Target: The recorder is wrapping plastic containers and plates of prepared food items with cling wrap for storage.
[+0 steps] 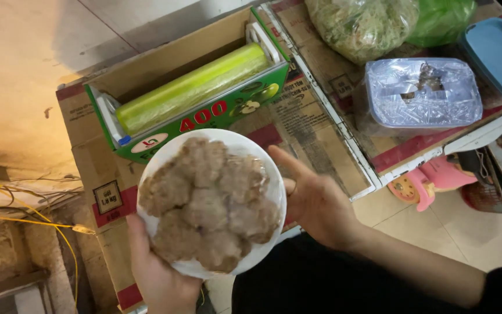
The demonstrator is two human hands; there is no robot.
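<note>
A white plate [267, 168] piled with several brownish meat patties [210, 200] is held between both hands in the middle of the head view. My left hand [158, 279] grips its lower left rim from beneath. Cupping the right rim is my right hand [315, 200], thumb pointing up along the edge. Just beyond the plate sits a green dispenser box [216, 113] with a roll of cling film [190, 87] in it, resting on flattened cardboard [309, 125].
At the back right are a clear plastic container covered with film [419, 93], a blue lid [498, 55], a bag of sprouts [361, 26] and a green bag [440, 20]. A pink toy [428, 180] lies on the tiled floor. Yellow wires [24, 218] run at left.
</note>
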